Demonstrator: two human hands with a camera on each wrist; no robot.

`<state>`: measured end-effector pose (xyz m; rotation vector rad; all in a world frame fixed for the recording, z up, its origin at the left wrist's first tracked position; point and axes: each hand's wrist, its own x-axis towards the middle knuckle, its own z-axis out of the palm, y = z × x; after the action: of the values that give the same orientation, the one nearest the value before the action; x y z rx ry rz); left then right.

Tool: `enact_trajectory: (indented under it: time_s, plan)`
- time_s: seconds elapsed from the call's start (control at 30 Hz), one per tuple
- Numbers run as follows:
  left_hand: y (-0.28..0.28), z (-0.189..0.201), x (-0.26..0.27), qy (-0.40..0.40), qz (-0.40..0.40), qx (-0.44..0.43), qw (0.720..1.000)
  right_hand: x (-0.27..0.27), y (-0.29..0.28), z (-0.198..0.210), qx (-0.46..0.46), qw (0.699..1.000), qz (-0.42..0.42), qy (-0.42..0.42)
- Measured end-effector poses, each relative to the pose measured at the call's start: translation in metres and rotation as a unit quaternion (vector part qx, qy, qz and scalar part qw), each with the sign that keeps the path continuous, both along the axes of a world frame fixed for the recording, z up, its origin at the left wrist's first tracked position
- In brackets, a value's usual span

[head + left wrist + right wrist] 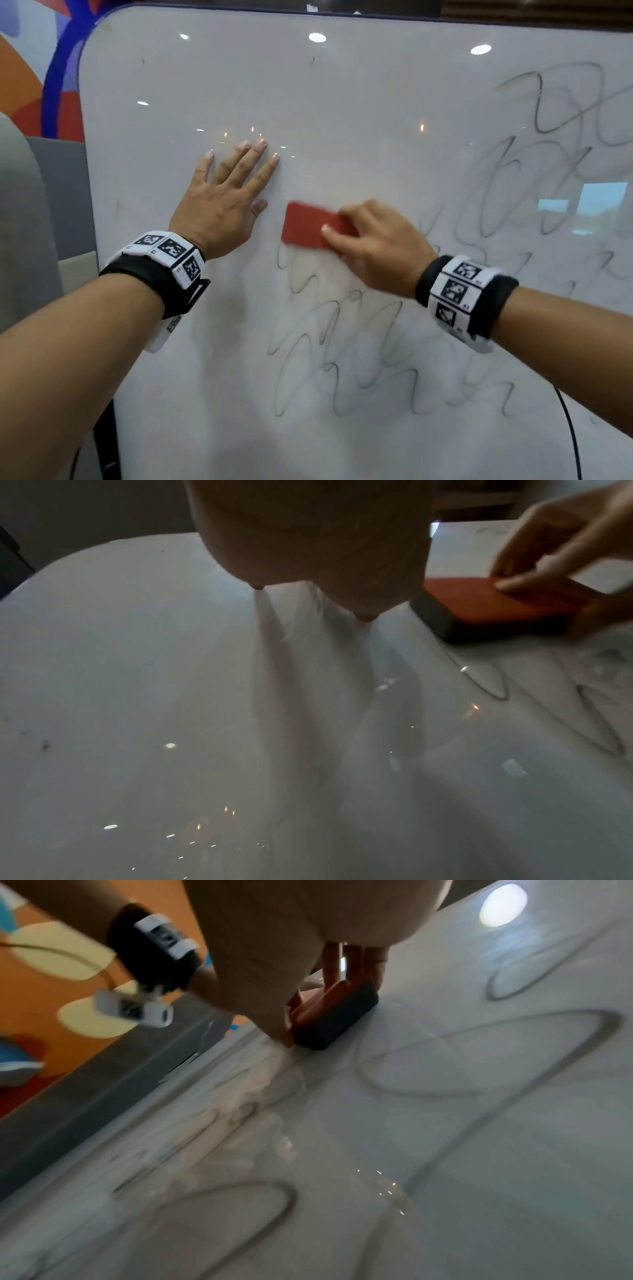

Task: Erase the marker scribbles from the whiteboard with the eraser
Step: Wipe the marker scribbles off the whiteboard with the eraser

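Eraser (310,224), frame centre, gripped by right hand (373,246), fingers curled round it; left hand (222,205) braces whiteboard (342,102), fingers spread flat. Keep felt flat, overlap strokes through scribbles (342,342) below.

No readable text; wristbands (163,250) carry only coded square markers

The whiteboard (342,89) lies bare across the upper middle and upper left of the head view. The left hand (219,202) presses flat at centre left, just beside the eraser (310,224) held by the right hand (373,246), blocking passage leftward. Lower centre and the right side, covered in scribbles (342,342), stand unobstructed.
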<state>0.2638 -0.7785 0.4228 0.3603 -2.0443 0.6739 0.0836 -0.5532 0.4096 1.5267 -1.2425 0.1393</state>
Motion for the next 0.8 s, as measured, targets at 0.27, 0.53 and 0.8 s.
enact_trajectory:
  time_s: [0.27,0.53,0.8]
  plan:
    - [-0.003,-0.005,0.003,-0.005,0.011,-0.006,1.000,-0.003,0.002,0.070,-0.048,0.998,-0.013,-0.030]
    - [-0.012,-0.017,0.007,-0.010,0.017,0.000,1.000,0.007,-0.011,-0.015,0.071,0.997,0.010,0.030]
    - [-0.013,-0.021,0.006,0.000,0.002,-0.005,1.000,0.014,-0.017,0.040,-0.026,0.999,-0.018,-0.036]
